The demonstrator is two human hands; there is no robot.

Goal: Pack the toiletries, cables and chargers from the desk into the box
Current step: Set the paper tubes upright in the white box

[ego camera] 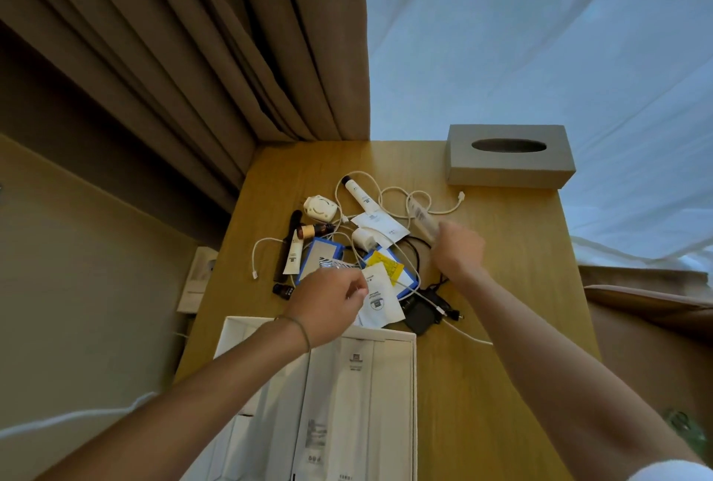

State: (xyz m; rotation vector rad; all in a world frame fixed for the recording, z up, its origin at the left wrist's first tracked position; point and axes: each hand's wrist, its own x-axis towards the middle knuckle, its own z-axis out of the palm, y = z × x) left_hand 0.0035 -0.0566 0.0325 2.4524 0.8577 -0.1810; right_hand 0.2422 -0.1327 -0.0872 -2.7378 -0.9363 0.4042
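Observation:
A pile of toiletries and cables lies on the wooden desk [501, 287]: white cables [389, 193], a white tube with a black cap [357, 193], a round white charger [319, 207], a cream tube [292, 258], a black comb [288, 245], white sachets [380, 224] and a black charger [420, 312]. My right hand [457, 249] grips a long pale packet [421, 216] above the pile. My left hand [328, 299] pinches a crinkly striped sachet [332, 263] over the pile's near side. The open white box [413, 384] sits at the near edge with white packets inside.
A grey tissue box [509, 156] stands at the desk's far right corner. Brown curtains [193, 56] hang at the far left and a sheer white curtain [540, 36] behind the desk. A small dark bottle [283, 290] lies left of my left hand.

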